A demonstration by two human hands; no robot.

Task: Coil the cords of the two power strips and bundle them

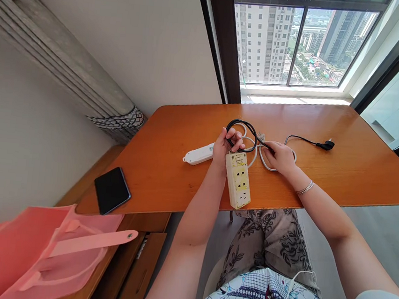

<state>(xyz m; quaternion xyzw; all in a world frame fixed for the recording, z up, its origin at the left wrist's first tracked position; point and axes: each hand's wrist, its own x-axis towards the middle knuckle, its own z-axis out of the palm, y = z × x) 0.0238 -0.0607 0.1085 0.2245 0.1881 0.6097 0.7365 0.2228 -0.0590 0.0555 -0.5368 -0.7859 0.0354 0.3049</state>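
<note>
My left hand (225, 145) is closed around a looped black cable (244, 125) just above a cream power strip (238, 178) that lies on the wooden table (169, 165). My right hand (279, 156) pinches the same black cable a little to the right, over a coil of white cable (265, 161). The black cable runs on to a black plug (327, 145) lying at the right. A second, white power strip (199, 154) lies to the left, partly hidden behind my left hand.
A black phone (112, 190) lies near the table's front left corner. A pink bag (41, 252) sits at the lower left. Behind the table is a large window (294, 41). Folded grey boards lean on the wall at the left.
</note>
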